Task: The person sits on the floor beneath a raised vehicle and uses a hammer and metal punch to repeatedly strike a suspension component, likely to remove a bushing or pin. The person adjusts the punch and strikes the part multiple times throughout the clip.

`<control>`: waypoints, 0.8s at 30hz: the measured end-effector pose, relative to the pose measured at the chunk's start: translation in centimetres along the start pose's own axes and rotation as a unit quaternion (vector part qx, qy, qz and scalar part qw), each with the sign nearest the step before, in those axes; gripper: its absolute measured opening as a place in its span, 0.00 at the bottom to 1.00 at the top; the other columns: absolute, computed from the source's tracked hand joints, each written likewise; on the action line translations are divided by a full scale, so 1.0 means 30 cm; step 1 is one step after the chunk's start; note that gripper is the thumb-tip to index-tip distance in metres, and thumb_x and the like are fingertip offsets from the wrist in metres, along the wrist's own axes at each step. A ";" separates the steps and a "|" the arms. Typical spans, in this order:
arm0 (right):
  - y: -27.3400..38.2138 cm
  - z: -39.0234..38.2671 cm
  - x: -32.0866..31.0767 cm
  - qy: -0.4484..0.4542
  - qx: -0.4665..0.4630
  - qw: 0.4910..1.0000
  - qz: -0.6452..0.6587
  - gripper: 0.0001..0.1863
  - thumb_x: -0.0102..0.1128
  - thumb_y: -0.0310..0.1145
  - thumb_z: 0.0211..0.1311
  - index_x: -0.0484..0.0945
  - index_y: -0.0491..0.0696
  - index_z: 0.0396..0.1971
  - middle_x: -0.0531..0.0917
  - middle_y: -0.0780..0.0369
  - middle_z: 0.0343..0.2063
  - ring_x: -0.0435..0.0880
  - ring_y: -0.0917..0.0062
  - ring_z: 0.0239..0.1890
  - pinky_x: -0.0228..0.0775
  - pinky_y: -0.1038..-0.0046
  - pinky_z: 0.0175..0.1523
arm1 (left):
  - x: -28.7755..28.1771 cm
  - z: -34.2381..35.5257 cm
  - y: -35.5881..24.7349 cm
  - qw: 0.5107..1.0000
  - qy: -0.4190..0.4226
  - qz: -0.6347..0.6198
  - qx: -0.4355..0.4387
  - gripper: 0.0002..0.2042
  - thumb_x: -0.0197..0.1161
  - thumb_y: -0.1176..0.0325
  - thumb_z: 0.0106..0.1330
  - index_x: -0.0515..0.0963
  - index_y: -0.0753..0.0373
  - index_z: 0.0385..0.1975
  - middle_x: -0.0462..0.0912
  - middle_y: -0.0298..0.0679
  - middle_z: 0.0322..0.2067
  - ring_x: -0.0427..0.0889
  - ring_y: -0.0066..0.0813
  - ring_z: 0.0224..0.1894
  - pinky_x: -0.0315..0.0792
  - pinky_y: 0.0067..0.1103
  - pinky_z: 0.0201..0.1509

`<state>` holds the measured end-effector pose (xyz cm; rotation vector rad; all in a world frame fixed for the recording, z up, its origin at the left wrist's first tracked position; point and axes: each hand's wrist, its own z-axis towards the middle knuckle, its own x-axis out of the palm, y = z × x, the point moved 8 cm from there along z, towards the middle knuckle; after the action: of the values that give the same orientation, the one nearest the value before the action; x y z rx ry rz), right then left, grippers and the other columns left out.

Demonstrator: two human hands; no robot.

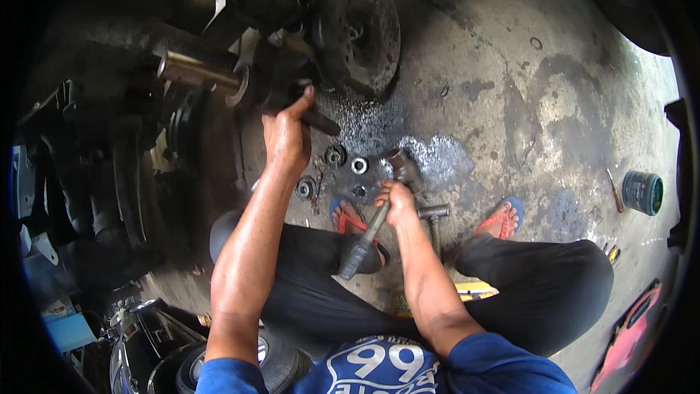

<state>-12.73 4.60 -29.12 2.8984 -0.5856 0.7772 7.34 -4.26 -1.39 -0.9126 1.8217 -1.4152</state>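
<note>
My left hand point(286, 133) is closed around a dark metal rod point(323, 123), held out beside the greasy underparts of a vehicle. Just past it, a shiny metal shaft point(193, 71) sticks out to the left through a ring-shaped flange. My right hand point(396, 201) grips a hammer point(359, 252) close below its head, low over the wet floor; the taped handle slants down to the left. On the floor between my hands lie a bright metal ring point(359, 165), a dark bearing-like ring point(335, 155) and another round part point(305, 188).
A greasy round wheel or drum point(357, 33) stands ahead. Between my sandalled feet lies a T-shaped metal tool point(435, 212). At the right are a green tub point(643, 192) and a screwdriver-like tool point(617, 191). A motorcycle point(153, 343) and a tyre point(281, 361) are at lower left.
</note>
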 end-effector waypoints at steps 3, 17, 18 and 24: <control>0.083 0.034 -0.179 -0.084 -0.090 0.986 -0.111 0.05 0.48 0.25 0.64 0.74 0.44 0.33 0.65 0.68 0.16 0.60 0.82 0.13 0.57 0.75 0.18 | -0.001 -0.011 0.005 1.000 -0.003 -0.011 -0.019 0.11 0.70 0.74 0.61 0.76 0.61 0.41 0.79 0.33 0.34 0.77 0.23 0.35 0.68 0.21 0.38; -0.024 -0.294 0.396 0.311 -0.029 0.914 -0.259 0.06 0.60 0.30 0.64 0.72 0.48 0.34 0.64 0.74 0.15 0.63 0.88 0.14 0.56 0.80 0.18 | -0.017 -0.001 -0.047 0.995 0.010 0.092 0.045 0.13 0.73 0.74 0.55 0.81 0.64 0.39 0.82 0.33 0.34 0.77 0.27 0.34 0.70 0.26 0.40; -0.001 -0.288 0.400 0.305 -0.071 0.900 -0.301 0.06 0.61 0.29 0.63 0.72 0.49 0.33 0.63 0.74 0.15 0.61 0.88 0.14 0.55 0.79 0.18 | -0.005 -0.008 -0.040 0.998 0.034 0.033 0.038 0.13 0.73 0.74 0.56 0.80 0.64 0.40 0.82 0.32 0.34 0.77 0.27 0.34 0.69 0.25 0.39; -0.013 -0.135 0.119 0.109 0.010 0.987 -0.121 0.03 0.55 0.27 0.66 0.76 0.45 0.34 0.62 0.73 0.15 0.60 0.85 0.14 0.57 0.76 0.19 | 0.011 -0.039 -0.044 0.999 0.041 0.007 -0.002 0.13 0.72 0.74 0.57 0.80 0.65 0.41 0.82 0.34 0.35 0.77 0.25 0.37 0.68 0.22 0.43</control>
<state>-11.63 4.46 -23.84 2.7774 -0.2006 1.0456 6.38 -4.17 0.13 -0.8533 1.8881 -1.4612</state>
